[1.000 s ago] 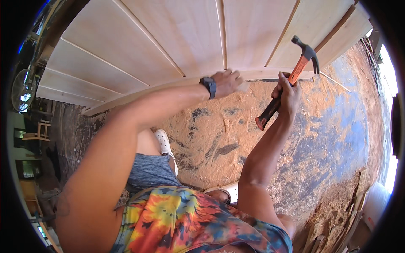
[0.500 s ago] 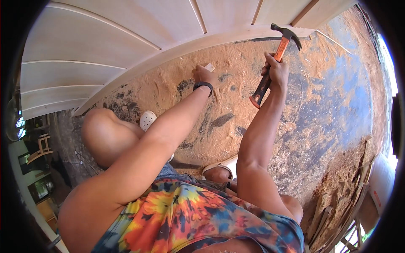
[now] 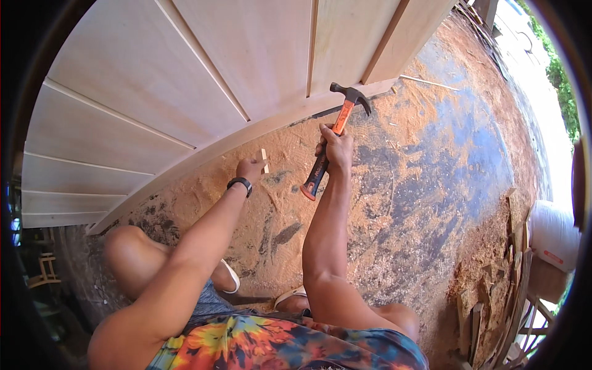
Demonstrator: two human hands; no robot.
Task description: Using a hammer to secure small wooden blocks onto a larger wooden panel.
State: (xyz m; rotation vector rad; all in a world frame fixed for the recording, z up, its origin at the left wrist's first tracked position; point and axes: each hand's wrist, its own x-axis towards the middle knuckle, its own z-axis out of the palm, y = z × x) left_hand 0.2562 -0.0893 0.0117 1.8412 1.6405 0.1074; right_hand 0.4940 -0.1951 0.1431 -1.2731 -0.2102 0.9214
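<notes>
My right hand (image 3: 336, 148) grips a claw hammer (image 3: 343, 117) by its orange and black handle, with the dark steel head up and its claw curving to the right. Farther left, my left hand (image 3: 250, 169) pinches a small pale wood piece (image 3: 264, 160), which stands upright between the fingers above the sawdust. A dark watch band circles that wrist. Both hands are a short way from the lower edge of a large pale wooden panel (image 3: 203, 98), which has several grooves across it. Neither the hammer nor the small piece touches the panel.
Sawdust covers much of the dark, bluish floor (image 3: 419, 191). Scrap wood strips (image 3: 478, 320) are piled at the lower right, near a white sack (image 3: 555, 234). A thin stick (image 3: 430, 82) lies past the panel's far corner. My shoes rest on the floor below my arms.
The view has swung to the right, so the panel and both hands sit farther left and lower. My left hand has lifted the small wood piece more upright. The hammer remains in my right hand.
</notes>
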